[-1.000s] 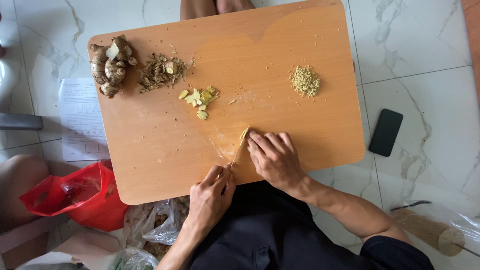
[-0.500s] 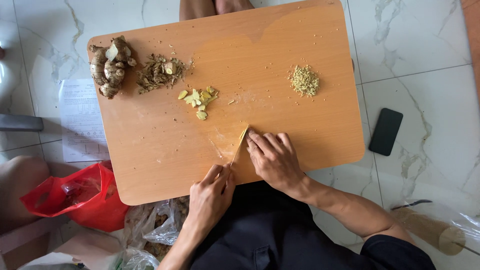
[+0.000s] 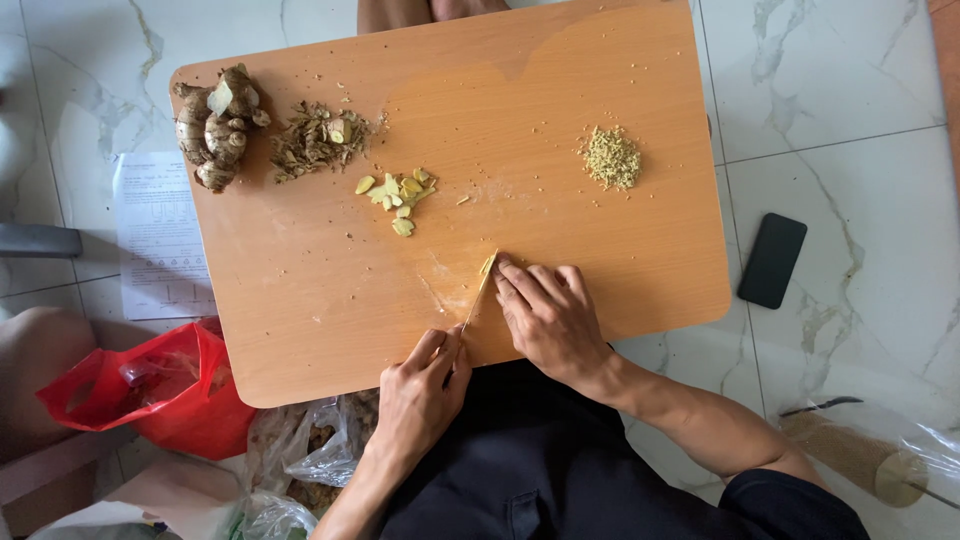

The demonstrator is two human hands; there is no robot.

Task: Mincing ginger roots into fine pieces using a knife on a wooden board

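— While slicing, held the ginger piece (image 3: 487, 264) where?
— Pinned at the table's (image 3: 300, 320) near edge under the flat right hand (image 3: 548, 318); gripped the knife (image 3: 478, 297) handle in the closed left hand (image 3: 420, 392). Needed fingertips kept clear next.

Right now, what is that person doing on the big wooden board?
A person is cutting something small and pale yellow on the large orange-brown wooden board. The left hand grips a thin knife, and the right hand presses its fingertips down beside the blade. Farther up the board lie knobbly brown ginger roots, a heap of brown peelings, some yellow slices and a little mound of minced bits.
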